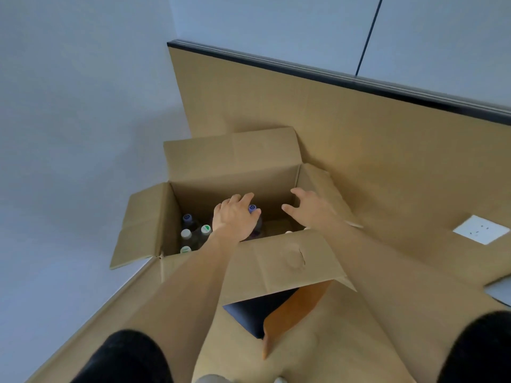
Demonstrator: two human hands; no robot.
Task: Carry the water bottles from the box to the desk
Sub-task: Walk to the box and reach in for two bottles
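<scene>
Left hand (236, 217) curls round the blue-capped bottle (252, 209) neck, ready to lift | right hand (309, 207) spread, released, reaching in | remaining bottles (193, 233) upright at left in open box (276, 261)

left hand (236, 217) grips blue-capped bottle (252, 209) | right hand (311, 208) spread over box (276, 261)

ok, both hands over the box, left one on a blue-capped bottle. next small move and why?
Probably lift that bottle straight up. The left hand already curls round the neck of the blue-capped bottle, upright inside the box. The right hand hovers open above the box and holds nothing, so it could reach down for another bottle.
</scene>
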